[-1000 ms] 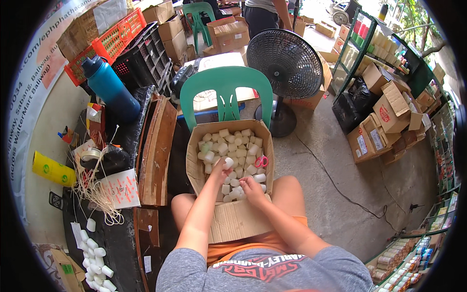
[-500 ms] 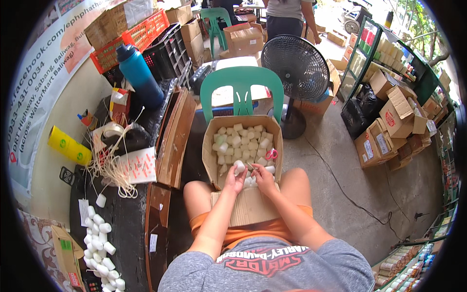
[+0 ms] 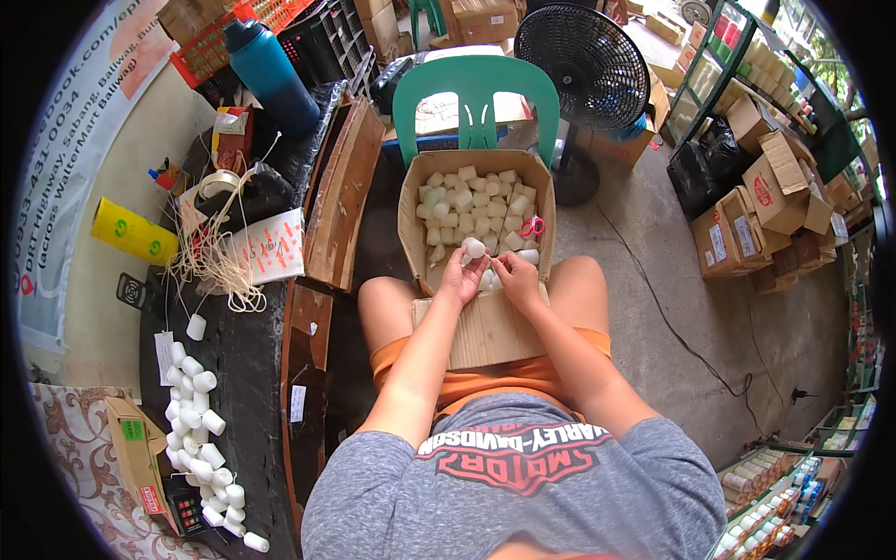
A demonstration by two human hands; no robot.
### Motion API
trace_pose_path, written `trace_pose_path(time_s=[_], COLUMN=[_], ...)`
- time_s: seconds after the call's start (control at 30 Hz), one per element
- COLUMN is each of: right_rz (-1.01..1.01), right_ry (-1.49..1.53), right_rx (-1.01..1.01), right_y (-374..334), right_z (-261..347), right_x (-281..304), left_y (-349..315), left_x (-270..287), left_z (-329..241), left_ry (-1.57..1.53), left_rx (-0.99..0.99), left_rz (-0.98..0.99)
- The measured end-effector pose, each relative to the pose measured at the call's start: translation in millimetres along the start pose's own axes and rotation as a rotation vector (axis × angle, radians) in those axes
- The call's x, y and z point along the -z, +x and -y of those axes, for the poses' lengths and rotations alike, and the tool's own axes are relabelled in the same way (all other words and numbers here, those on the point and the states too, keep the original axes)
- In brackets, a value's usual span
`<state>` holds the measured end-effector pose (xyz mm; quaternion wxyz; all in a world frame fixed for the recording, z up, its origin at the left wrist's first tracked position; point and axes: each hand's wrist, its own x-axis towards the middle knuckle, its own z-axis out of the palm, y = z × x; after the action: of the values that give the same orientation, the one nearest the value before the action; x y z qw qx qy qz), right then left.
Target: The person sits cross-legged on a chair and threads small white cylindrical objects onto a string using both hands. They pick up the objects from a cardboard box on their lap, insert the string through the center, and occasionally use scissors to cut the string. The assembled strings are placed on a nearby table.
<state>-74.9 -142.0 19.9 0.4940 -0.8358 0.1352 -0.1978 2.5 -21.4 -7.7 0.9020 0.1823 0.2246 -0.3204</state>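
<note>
My left hand point(image 3: 458, 279) grips a small white candle point(image 3: 473, 247), a stubby cylinder, over the near side of an open cardboard box point(image 3: 409, 219). Beside it, my right hand point(image 3: 517, 278) is closed with fingertips pinched near the candle's side. Whatever they pinch is too small to make out. Many loose white candles point(image 3: 464, 201) lie inside the box, some slightly greenish. Pink-handled scissors point(image 3: 533, 227) rest on them at the right. The box's near flap point(image 3: 481, 333) lies across my lap, between my thighs.
A green plastic chair point(image 3: 476, 75) stands behind the box, with a black fan point(image 3: 581, 65) to its right. On the dark table at left are strung white candles point(image 3: 201, 411), string point(image 3: 219, 266), a yellow roll point(image 3: 133, 231) and a blue bottle point(image 3: 271, 79). A cable point(image 3: 672, 317) crosses the floor.
The view has tipped downward, so the box and hands sit higher in the picture and the standing person is out of view. My hands stay close together, left still holding the candle.
</note>
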Motion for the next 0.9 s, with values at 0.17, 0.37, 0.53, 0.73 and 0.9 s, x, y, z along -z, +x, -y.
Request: trace_pose_path(time_s=[0.17,0.37,0.53,0.73,0.9], right_rz=[0.000,-0.009,-0.033,-0.044,-0.050], right_ry=[-0.036,-0.057,-0.060,-0.081,-0.113], right_rx=[0.000,-0.040,-0.044,-0.036,-0.026], right_y=[1,2,2,3,3], right_z=[3,1,-1,-4,-3], right_x=[-1,-4,-5,-6,-6], left_y=[0,-1,0,-6,-9], left_x=[1,0,2,-4,-7], left_z=[-2,1,2,7,10], left_ry=[0.075,0.114,0.191,0.291,0.400], left_rx=[0.026,-0.010,-0.080,-0.167,-0.214], left_rz=[0.055,0.066,0.112,0.157,0.131])
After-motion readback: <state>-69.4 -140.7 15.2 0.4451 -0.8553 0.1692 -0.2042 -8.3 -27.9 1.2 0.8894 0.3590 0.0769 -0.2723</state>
